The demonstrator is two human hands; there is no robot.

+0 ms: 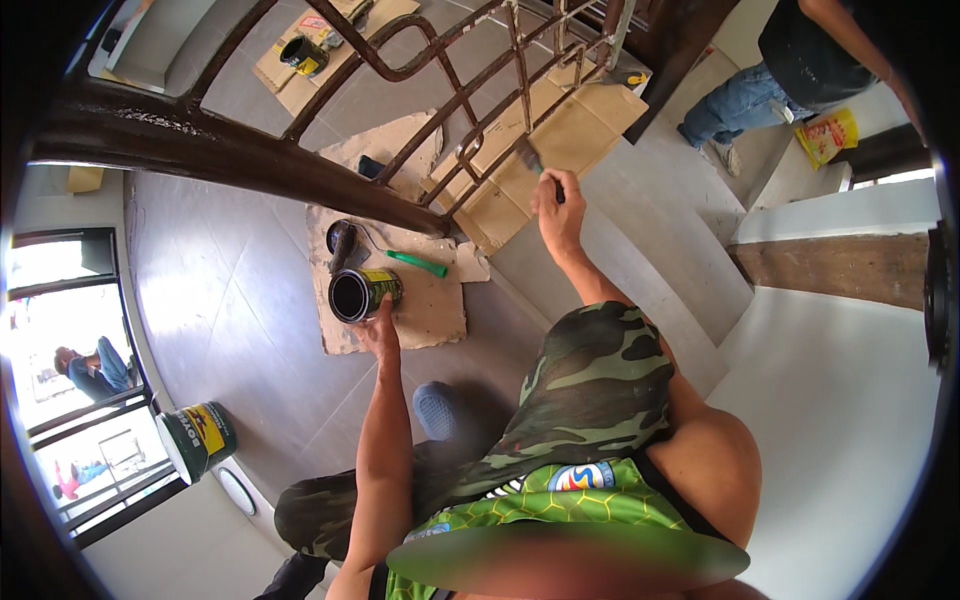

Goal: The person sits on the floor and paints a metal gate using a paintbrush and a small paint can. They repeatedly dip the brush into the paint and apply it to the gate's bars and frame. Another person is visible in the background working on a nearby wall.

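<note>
My right hand (556, 205) is raised and grips a paintbrush (533, 158), whose bristles touch the dark brown metal stair railing (455, 105). My left hand (381, 335) reaches down and rests on the near edge of an open paint can (362, 293) with dark paint inside. The can stands on a piece of cardboard (430, 310) on the grey floor. Beside the can lie its dark lid (341, 240) and a green-handled tool (417, 263).
More cardboard (580, 115) covers the grey stair steps under the railing. Another person in jeans (760, 90) stands on the steps at upper right, near a yellow bag (828, 135). A green bucket (195, 440) sits at lower left. A second can (302, 55) stands far off.
</note>
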